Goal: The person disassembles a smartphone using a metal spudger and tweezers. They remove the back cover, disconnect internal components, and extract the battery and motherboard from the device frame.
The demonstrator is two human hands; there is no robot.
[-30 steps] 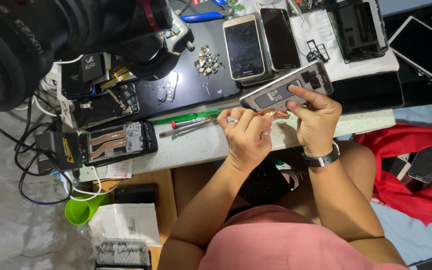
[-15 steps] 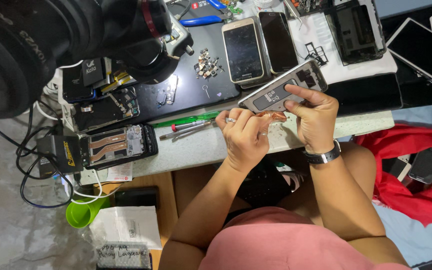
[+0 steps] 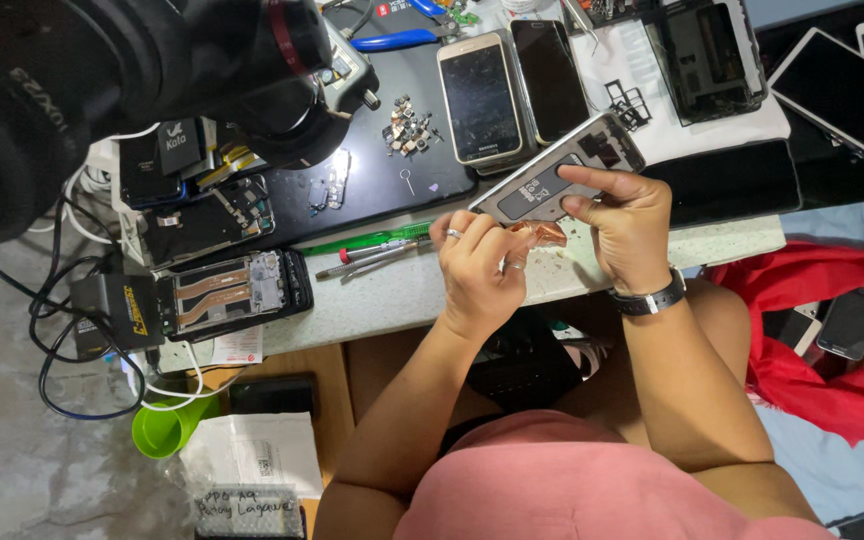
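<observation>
My right hand [image 3: 624,222], with a black watch on its wrist, holds an opened grey phone body [image 3: 544,180] tilted above the table's front edge, thumb and forefinger pressed on its inner face. My left hand [image 3: 477,262], wearing rings, sits just below and left of the phone. Its fingertips pinch a small copper-coloured strip [image 3: 545,233] at the phone's lower edge. Whether the strip is still joined to the phone I cannot tell.
Two phones [image 3: 482,95] lie screen-up on a black mat [image 3: 382,180] beside a pile of small parts [image 3: 410,125]. A green-handled tool [image 3: 372,240], a stripped phone frame [image 3: 237,295], tablets [image 3: 842,90], red cloth [image 3: 832,300] and a large black lens [image 3: 102,90] surround the spot.
The copper strip now shows between my left fingers below the phone body. My right hand's fingers have shifted on the phone's inner face, and both hands sit slightly higher.
</observation>
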